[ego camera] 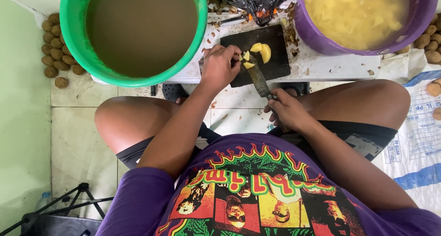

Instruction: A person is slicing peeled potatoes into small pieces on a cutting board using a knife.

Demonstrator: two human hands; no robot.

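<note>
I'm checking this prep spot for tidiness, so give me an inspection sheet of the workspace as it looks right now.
Surface: white table, stained, scattered with peel scraps.
Job's things: dark cutting board with yellow potato pieces; knife blade over the board.
Clutter: green bucket of murky water; purple bucket of cut yellow pieces; black bag of peelings.
Grips: left hand steadies a piece on the board; right hand holds the knife handle.
Cables: nothing seen.
Surroundings: unpeeled potatoes piled on the tiled floor at both sides; printed sack at right; black tripod at lower left.
</note>
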